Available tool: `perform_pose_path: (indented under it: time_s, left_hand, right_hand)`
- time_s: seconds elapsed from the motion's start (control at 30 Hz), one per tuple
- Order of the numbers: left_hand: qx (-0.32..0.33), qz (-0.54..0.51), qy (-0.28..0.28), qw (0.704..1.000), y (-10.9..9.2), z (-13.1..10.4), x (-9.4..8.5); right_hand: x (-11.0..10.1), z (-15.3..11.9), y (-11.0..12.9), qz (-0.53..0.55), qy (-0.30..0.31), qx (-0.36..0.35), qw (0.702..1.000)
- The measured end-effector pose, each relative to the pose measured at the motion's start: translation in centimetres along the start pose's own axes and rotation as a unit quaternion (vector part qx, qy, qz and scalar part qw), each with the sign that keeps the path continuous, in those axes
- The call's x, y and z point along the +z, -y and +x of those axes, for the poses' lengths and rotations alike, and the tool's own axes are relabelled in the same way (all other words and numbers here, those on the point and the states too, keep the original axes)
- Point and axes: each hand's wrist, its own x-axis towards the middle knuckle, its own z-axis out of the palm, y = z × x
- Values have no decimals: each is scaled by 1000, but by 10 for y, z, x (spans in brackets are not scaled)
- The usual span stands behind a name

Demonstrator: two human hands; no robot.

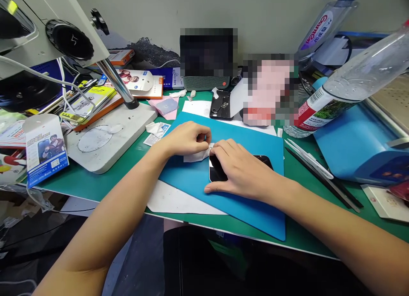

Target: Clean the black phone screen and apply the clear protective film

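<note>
A smartphone (pixel 218 170) with a black glass face lies flat on the blue mat (pixel 255 206). My right hand (pixel 241 170) spans it, fingers curled at its far edge and thumb at the near edge, covering its middle. Just to the left, my left hand (pixel 191 138) is closed in a pinch beside the phone's far left corner. Under those fingers is a thin white piece, like a tissue or wipe (pixel 194 156), partly hidden by the hand. The fingertips of both hands nearly meet at the white piece.
A microscope stand (pixel 108 138) occupies the left. Tweezers (pixel 319 176) and a large bottle (pixel 338 91) are at right, by a blue machine (pixel 348 147). Behind the mat lie a black phone case (pixel 220 106) and a torn wipe packet (pixel 156 133). White paper (pixel 179 200) sticks out underneath.
</note>
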Motion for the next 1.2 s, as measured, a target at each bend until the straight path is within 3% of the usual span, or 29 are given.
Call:
perform_pose_path:
  time_s: [0.7, 1.2]
  left_hand:
    - [14, -8, -7, 1000, -2, -1, 1]
    - [66, 33, -22, 997, 5, -1, 3]
  right_hand:
    - [2, 0, -3, 29, -1, 2, 1000]
    - [3, 2, -3, 49, -3, 9, 999]
